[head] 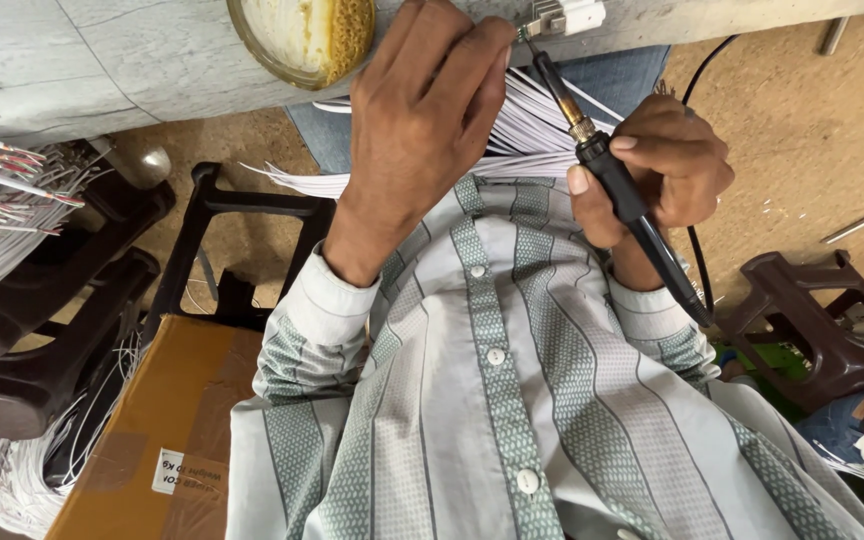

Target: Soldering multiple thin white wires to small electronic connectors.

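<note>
Striped grey-green button shirt fills the near foreground, hiding the lap and most of the floor below. Beside it, at lower left, the brown cardboard box is cut off by the frame edge, with dark plastic stools crowding that side and another dark stool at the right. Right hand is wrapped around the black-handled soldering iron, whose tip meets the small white connector with metal pins at the grey table edge. Left hand is curled with fingertips pinched beside that connector; what they grip cannot be made out. White wire bundle fans between the hands, partly hidden. Round yellowed tin is cropped at the top.
</note>
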